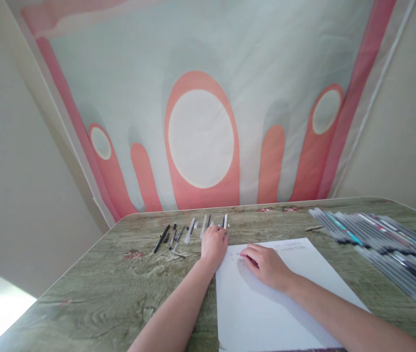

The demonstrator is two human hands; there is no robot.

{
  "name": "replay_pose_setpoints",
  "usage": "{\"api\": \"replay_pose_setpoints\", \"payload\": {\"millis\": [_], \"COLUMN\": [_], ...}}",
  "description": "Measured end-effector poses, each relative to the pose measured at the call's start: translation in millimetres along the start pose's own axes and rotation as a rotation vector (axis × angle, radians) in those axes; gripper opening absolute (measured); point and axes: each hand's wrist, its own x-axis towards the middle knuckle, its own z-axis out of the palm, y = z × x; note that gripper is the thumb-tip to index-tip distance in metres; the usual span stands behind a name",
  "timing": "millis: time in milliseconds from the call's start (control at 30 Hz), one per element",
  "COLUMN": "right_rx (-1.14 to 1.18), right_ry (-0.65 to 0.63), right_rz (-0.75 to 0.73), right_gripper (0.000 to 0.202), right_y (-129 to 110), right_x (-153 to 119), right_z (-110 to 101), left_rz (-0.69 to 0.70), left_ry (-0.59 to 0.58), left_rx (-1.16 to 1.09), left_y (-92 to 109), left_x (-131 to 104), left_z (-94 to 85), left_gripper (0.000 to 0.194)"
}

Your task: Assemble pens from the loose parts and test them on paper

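Observation:
A large white sheet of paper (266,313) lies on the wood-patterned table, with faint marks along its top. My right hand (264,266) rests on the sheet's upper left part, its fingers curled in; whatever they hold, if anything, is hidden. Just past the sheet's top left corner, my left hand (214,244) reaches over small pen parts, its fingers bent. A white and dark pen piece (225,221) stands out beyond its fingertips. Whether that hand grips it is unclear. Left of this hand lie a black pen (162,238) and clear tubes (190,231).
Many clear pen barrels and refills (380,232) are spread over the table's right side. The wood-patterned table (101,293) ends at a far edge against a wall covering (251,58) with pink and white shapes.

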Motion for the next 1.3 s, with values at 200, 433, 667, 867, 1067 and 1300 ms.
{"api": "replay_pose_setpoints", "payload": {"millis": [200,433,667,867,1067,1300], "right_rx": [0.018,0.029,0.023,0.025,0.016,0.026], "right_ry": [0.01,0.01,0.002,0.008,0.003,0.004], "right_rz": [-0.03,-0.04,-0.05,-0.062,-0.067,-0.066], "right_gripper": [0.021,0.021,0.02,0.02,0.02,0.02], "right_y": [2,5,4,5,6,5], "right_x": [0,-1,-2,-1,-2,-1], "right_z": [2,3,2,2,2,1], "left_rz": [-0.072,-0.124,-0.182,-0.233,-0.273,-0.337], "left_ry": [-0.139,-0.239,-0.279,-0.277,-0.258,-0.318], "left_rx": [0.169,0.372,0.512,0.538,0.506,0.507], "left_y": [6,17,22,27,23,26], "left_x": [1,2,1,1,2,4], "left_z": [-4.4,-9.9,-10.0,-12.9,-11.0,-16.9], "left_gripper": [0.022,0.026,0.026,0.026,0.029,0.031]}}
